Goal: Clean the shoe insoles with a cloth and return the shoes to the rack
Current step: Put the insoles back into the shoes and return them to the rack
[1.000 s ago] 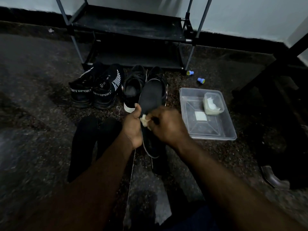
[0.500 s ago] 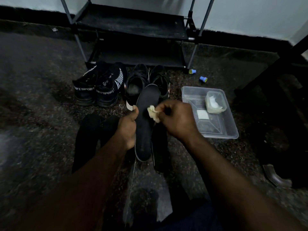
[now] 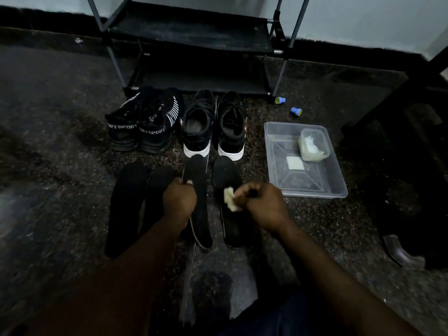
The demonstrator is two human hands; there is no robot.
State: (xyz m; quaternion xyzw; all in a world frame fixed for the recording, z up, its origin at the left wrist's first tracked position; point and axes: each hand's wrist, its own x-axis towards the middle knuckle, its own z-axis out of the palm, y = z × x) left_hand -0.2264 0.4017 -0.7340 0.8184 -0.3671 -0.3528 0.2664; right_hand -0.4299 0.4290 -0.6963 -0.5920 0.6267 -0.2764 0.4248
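so the person's sitting on the floor facing the rack, whose shelves have nothing on them that I can see. Left hand grips one black insole by its left edge about halfway along, fingers curled round the rim. Too dim to tell if it's flat on the floor or lifted a bit. Right hand is just beside it, fingertips pinching a small crumpled pale cloth, which sits over a second insole lying right next to the held one. Can't tell if the cloth actually touches it

Two more left insoles lie side by side further left. Behind all four, between them and the rack, are the shoes, heels toward the person: a black sport pair with lettering on the heels, and a white-soled pair with nothing inside them as far as I can see

Container stuff: there's a clear plastic tub on the floor to the right of the insoles, no lid. In its far right corner sits a smaller clear box with something white and crumpled in it, can't make out what exactly. Just beside that box, flat on the tub's bottom, is a little white square. Rest of the tub looks bare

Two little blue caps lie on the floor between the tub and the rack's right leg
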